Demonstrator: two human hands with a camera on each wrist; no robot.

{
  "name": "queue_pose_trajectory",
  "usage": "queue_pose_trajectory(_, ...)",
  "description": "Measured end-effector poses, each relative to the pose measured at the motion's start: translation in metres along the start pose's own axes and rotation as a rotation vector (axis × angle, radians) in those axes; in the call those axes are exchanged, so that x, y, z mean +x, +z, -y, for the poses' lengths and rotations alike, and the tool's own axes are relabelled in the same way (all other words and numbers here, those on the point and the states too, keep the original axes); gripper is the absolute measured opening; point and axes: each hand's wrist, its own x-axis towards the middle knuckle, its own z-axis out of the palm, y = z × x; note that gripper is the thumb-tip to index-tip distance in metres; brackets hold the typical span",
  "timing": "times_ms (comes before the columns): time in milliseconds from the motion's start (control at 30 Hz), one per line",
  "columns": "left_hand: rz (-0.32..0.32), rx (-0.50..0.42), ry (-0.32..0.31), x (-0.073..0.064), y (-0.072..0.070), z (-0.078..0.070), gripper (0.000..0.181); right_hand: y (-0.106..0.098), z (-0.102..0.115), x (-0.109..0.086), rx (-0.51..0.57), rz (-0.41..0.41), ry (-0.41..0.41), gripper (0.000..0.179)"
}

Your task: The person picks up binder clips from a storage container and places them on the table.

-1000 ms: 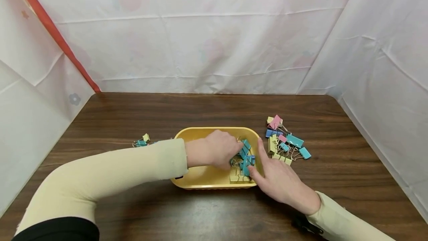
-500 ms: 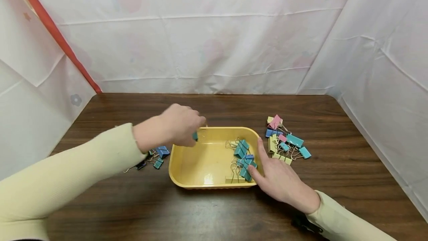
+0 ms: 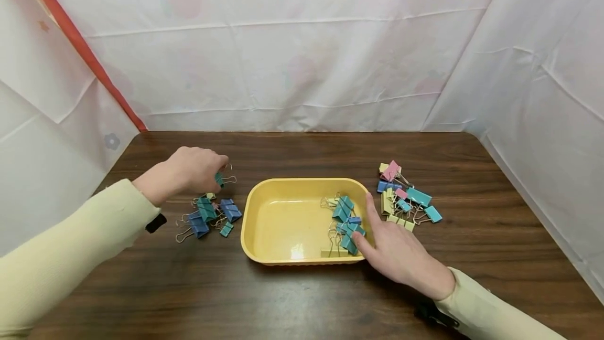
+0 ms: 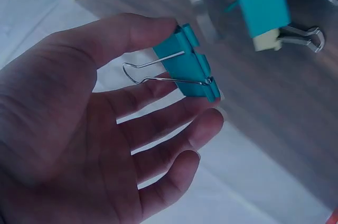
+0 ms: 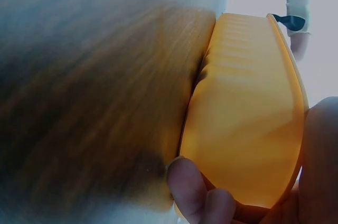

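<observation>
My left hand (image 3: 195, 168) is above the table left of the yellow tray (image 3: 271, 185), pinching a teal binder clip (image 4: 185, 68) between thumb and fingers. In the left wrist view the clip's wire handle points toward the palm. Below that hand lies a pile of blue, teal and other binder clips (image 3: 205, 210). My right hand (image 3: 401, 253) holds the tray's right end, thumb over the rim and fingertips (image 5: 187, 184) low against the outer wall. Several teal, blue and pale yellow binder clips (image 3: 343, 208) lie inside the tray's right side.
Right of the tray, a second pile of pink, blue, teal and yellow binder clips (image 3: 417, 197) lies on the dark wooden table (image 3: 302, 303). White sheeting (image 3: 302, 67) stands behind the table and along both sides.
My left hand has moved out of the tray to the left, over the table, a teal binder clip in its fingers. My right hand stays on the tray.
</observation>
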Motion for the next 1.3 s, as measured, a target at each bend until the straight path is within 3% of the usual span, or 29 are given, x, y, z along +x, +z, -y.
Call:
queue_pose_trajectory(167, 0.048, -0.022, 0.002, 0.010, 0.018, 0.007, 0.042, 0.002, 0.002, 0.000, 0.011, 0.011, -0.001, 0.088)
queue_pose_trajectory(333, 0.068, -0.022, 0.005, 0.014, 0.024, 0.006, 0.043, 0.003, 0.002, 0.000, 0.008, 0.006, -0.004, 0.088)
queue_pose_trajectory(500, 0.060, -0.010, -0.009, 0.013, 0.013, 0.005, 0.060, 0.002, 0.001, -0.001, 0.007, 0.005, -0.004, 0.088)
queue_pose_trajectory(633, -0.018, -0.005, 0.023, 0.014, -0.002, -0.003, 0.062, 0.001, 0.001, -0.001, 0.007, 0.008, -0.001, 0.088)
queue_pose_trajectory(733, -0.090, 0.007, 0.079, 0.015, -0.013, -0.020, 0.056, 0.001, 0.000, -0.002, 0.010, 0.009, 0.003, 0.088)
queue_pose_trajectory(867, -0.176, 0.036, 0.190, 0.018, -0.024, -0.056, 0.045, 0.001, 0.000, -0.002, 0.011, 0.010, 0.007, 0.088)
queue_pose_trajectory(967, -0.211, 0.044, 0.313, 0.020, -0.028, -0.087, 0.040, 0.001, 0.000, -0.002, 0.011, 0.011, 0.007, 0.088)
queue_pose_trajectory(1167, -0.130, 0.026, 0.621, 0.023, -0.028, -0.151, 0.040, 0.001, 0.000, -0.003, 0.009, 0.013, 0.005, 0.088)
queue_pose_trajectory(1300, -0.092, 0.039, 0.834, 0.022, -0.020, -0.183, 0.039, 0.001, 0.001, -0.004, 0.014, 0.023, -0.001, 0.087)
